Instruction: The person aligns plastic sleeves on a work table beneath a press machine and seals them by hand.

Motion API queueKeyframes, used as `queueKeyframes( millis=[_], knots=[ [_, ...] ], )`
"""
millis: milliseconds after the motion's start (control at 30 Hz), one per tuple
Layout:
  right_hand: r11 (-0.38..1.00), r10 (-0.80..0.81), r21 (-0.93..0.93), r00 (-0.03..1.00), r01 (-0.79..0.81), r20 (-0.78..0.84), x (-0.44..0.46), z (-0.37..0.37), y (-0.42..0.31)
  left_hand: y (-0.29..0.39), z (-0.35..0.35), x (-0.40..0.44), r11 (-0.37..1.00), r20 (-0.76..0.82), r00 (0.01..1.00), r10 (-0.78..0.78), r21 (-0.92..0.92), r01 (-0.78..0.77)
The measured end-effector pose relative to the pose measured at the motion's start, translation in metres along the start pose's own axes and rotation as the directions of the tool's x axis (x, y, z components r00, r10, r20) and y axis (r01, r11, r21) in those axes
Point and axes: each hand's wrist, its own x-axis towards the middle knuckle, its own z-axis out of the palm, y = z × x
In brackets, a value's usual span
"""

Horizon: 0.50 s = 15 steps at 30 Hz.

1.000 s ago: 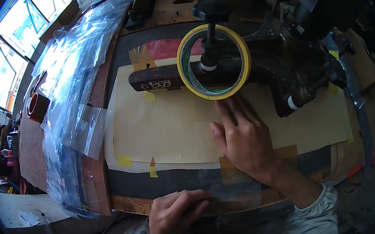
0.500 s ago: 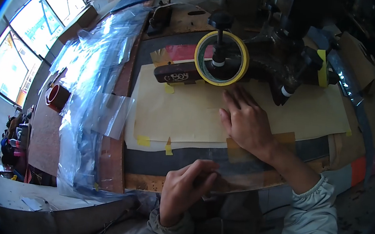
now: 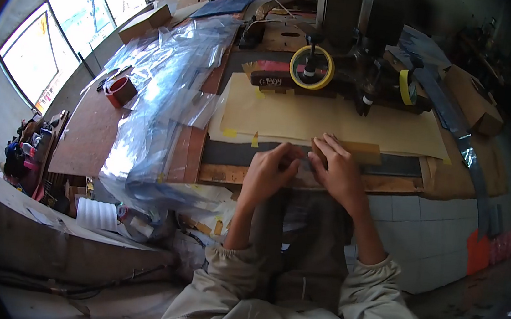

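Holds left grip (image 3: 272,171) and right grip (image 3: 341,170) close together over the near side of the table (image 3: 222,173). Curls left grip loosely, thumb toward right grip; cannot tell whether pinching anything. Bends right grip with fingers pointing forward; cannot tell whether closed on anything. Has paper (image 3: 310,120) lying flat just beyond both, with its near edge ahead of left grip and met in view by right grip's fingertips; cannot tell whether touching. Has brown tape (image 3: 366,153) across that edge, just right of right grip and partly hidden by it. Farther off, has a dark bar (image 3: 361,93) over the paper's far side, with a yellow roll (image 3: 329,73) around a knob (image 3: 313,38).
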Motion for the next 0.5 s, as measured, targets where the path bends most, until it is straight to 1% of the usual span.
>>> queueKeyframes(
  millis=[67, 100, 133, 167, 233, 300, 333, 433, 500],
  knots=[
    [0.997, -0.061, -0.059, 0.992, 0.055, -0.109, -0.035, 0.005, 0.0, -0.012, 0.007, -0.012, 0.998, -0.026, 0.999, 0.045, 0.048, -0.044],
    [0.987, -0.138, -0.107, 0.968, 0.117, -0.211, -0.027, 0.008, 0.005, -0.014, 0.004, -0.001, 0.989, -0.048, 0.992, 0.115, 0.097, -0.11],
    [0.985, -0.142, -0.139, 0.934, 0.101, -0.329, -0.03, 0.015, 0.009, -0.008, 0.001, 0.004, 0.995, -0.037, 0.996, 0.08, 0.068, -0.077],
    [0.984, -0.136, -0.153, 0.927, 0.086, -0.351, -0.023, 0.015, 0.007, -0.003, 0.001, 0.0, 0.999, -0.008, 1.0, 0.01, 0.038, -0.009],
    [0.987, -0.082, -0.159, 0.926, 0.024, -0.369, -0.029, 0.022, 0.0, -0.004, -0.001, -0.004, 0.999, 0.004, 1.0, -0.007, 0.048, 0.007],
    [0.984, -0.09, -0.178, 0.917, 0.021, -0.388, -0.025, 0.023, 0.0, -0.003, 0.001, -0.001, 0.999, -0.002, 1.0, -0.003, 0.035, 0.003],
    [0.982, -0.094, -0.188, 0.916, 0.021, -0.391, -0.025, 0.024, 0.001, -0.004, 0.002, -0.001, 0.998, -0.019, 0.999, 0.036, 0.043, -0.036],
    [0.98, -0.096, -0.199, 0.917, 0.018, -0.388, -0.03, 0.024, 0.001, -0.004, 0.005, -0.002, 0.997, -0.036, 0.999, -0.016, 0.069, 0.019],
    [0.979, -0.104, -0.202, 0.917, 0.025, -0.386, -0.029, 0.025, 0.001, -0.007, 0.007, -0.002, 0.995, -0.065, 0.997, 0.033, 0.097, -0.027]
  ],
)
